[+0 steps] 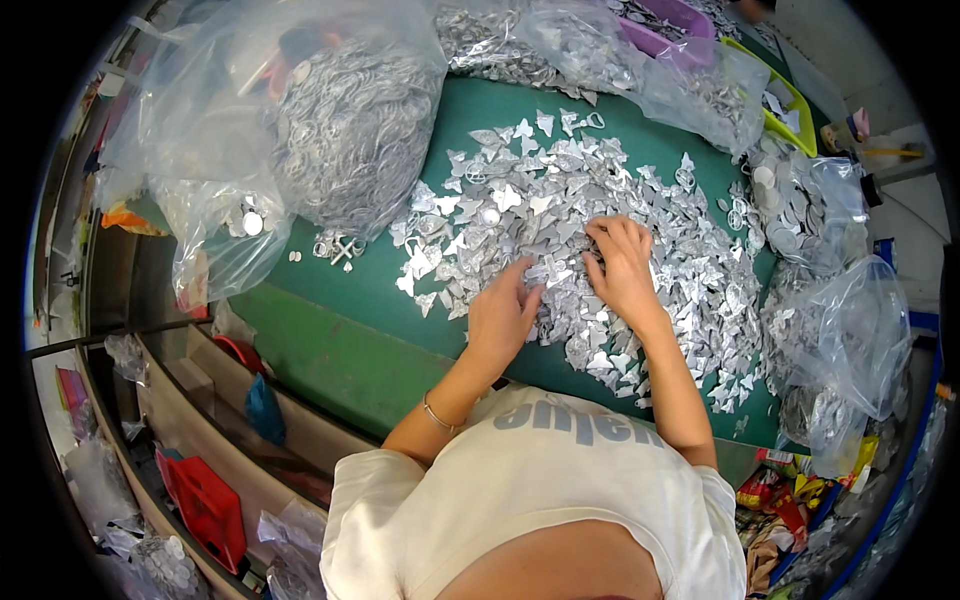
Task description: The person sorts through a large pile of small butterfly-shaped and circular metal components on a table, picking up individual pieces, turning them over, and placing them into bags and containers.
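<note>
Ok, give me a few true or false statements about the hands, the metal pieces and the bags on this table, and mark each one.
1. Both hands, left hand and right hand, rest on the pile of silver metal pieces. True.
2. The table top is red. False: it is green.
3. A large clear plastic bag of metal parts sits left of the pile. True.
4. The left wrist is bare. False: it wears a thin bracelet.
5. The purple bin stands beside the person's elbow. False: it is at the table's far end.
</note>
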`<state>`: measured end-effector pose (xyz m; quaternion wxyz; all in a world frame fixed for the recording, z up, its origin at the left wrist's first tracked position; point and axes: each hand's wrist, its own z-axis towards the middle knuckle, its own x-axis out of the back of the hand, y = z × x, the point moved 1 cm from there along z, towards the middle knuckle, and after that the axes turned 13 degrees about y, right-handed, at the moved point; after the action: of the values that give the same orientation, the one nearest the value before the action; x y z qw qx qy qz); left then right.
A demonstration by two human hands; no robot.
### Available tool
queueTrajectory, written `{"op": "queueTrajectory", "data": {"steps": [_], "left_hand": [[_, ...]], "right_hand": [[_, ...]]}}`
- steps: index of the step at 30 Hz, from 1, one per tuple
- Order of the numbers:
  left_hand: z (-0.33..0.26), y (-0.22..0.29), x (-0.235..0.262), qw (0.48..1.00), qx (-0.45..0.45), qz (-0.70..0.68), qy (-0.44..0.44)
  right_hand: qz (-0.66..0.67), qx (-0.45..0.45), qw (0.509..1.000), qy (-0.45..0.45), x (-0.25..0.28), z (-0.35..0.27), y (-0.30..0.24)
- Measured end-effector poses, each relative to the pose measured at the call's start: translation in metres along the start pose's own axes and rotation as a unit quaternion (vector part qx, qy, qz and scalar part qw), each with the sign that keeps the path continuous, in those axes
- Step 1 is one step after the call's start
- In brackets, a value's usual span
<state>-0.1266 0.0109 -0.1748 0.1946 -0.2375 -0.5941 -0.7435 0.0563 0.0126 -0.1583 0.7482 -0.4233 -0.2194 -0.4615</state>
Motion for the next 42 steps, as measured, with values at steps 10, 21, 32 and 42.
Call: {"op": "queueTrajectory", "data": {"steps": [10, 21, 32, 42], "left_hand": [[0.003, -0.005, -0.004, 0.997, -0.041, 0.072, 0.007], [0.015, 0.005, -0.011, 0.995, -0.057, 0.079, -0.006], [0.010, 0.011, 0.000, 0.997, -0.027, -0.050, 0.046], [0.001, 0.006, 0.005, 0.708, 0.446, -0.536, -0.112]], "right_hand": [[0.030, -0.079, 0.992, 0.096, -0.003, 0.005, 0.027], [-0.146, -0.192, 0.958, 0.153, 0.063, -0.030, 0.042], [-0.033, -0.025, 0.998, -0.052, 0.015, -0.014, -0.008], [-0.075, -0.037, 0.995, -0.062, 0.014, -0.026, -0.029]]}}
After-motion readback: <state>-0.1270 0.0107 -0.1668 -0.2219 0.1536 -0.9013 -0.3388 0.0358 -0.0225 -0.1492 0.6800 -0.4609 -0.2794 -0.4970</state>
